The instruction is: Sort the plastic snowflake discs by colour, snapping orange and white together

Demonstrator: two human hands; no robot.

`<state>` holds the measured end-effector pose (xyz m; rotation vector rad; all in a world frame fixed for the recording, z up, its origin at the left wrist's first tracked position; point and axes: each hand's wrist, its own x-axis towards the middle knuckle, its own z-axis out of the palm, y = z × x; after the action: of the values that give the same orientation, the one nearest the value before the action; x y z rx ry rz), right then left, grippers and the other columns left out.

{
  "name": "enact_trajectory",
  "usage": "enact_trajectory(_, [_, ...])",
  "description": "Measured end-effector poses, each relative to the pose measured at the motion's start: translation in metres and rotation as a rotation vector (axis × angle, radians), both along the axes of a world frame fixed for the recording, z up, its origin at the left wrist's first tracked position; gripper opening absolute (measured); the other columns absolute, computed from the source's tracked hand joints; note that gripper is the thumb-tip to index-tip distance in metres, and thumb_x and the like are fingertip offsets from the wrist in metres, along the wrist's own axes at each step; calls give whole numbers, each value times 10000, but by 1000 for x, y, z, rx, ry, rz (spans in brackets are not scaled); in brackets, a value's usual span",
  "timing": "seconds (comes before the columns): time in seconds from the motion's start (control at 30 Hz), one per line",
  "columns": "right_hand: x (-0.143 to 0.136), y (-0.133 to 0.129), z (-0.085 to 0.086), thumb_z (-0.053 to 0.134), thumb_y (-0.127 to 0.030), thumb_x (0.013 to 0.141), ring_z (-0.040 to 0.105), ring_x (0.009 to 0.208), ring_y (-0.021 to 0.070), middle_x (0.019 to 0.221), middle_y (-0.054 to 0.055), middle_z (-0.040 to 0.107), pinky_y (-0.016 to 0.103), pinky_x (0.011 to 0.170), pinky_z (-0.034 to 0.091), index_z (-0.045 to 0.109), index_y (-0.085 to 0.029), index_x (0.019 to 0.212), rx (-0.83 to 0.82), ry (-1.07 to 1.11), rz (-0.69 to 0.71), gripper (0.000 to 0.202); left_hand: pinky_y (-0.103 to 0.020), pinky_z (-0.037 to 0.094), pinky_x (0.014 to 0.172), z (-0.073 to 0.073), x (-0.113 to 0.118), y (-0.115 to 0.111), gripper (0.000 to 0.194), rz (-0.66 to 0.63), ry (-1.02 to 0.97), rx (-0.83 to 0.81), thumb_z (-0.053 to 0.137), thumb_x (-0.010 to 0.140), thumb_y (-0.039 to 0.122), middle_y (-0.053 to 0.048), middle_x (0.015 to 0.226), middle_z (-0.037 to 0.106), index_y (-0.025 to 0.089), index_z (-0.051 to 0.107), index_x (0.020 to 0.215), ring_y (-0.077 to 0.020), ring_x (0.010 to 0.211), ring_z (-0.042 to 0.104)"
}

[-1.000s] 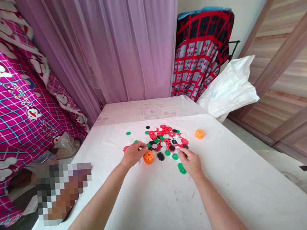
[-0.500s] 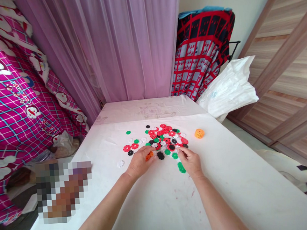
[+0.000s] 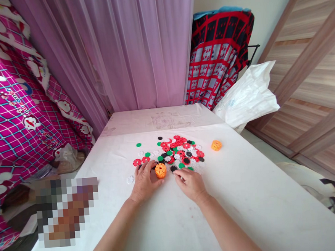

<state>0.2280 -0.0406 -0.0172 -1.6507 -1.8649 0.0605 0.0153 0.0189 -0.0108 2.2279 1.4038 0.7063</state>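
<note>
White-covered table (image 3: 169,232): left hand (image 3: 144,183) curves half-open beside stacked orange discs (image 3: 160,171); right hand (image 3: 190,182) pinched closed, its hold unclear.

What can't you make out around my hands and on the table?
All in the head view:
- Right hand: its own fingers hide whether it pinches anything.
- Orange, flower-shaped plastic disc stack: too small to count its layers.
- Long object at the white table's left edge: masked by pixelation.
- Both forearms: cut off by the bottom edge.

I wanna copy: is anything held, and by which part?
Can't tell: the left hand curves beside the orange disc stack; the right hand looks pinched.
</note>
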Motion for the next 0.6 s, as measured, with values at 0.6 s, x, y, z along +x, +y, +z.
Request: enact_trajectory(0.6, [-36, 13, 10, 665, -312, 838, 661, 1044, 253, 1114, 104, 714, 332, 850, 521, 633, -192, 1194, -179, -146, 6, 377, -569, 171, 1217, -2, -5, -4, 485, 58, 36, -69, 690, 764, 349, -64, 1330, 670, 294, 637, 1244, -314, 1380, 472])
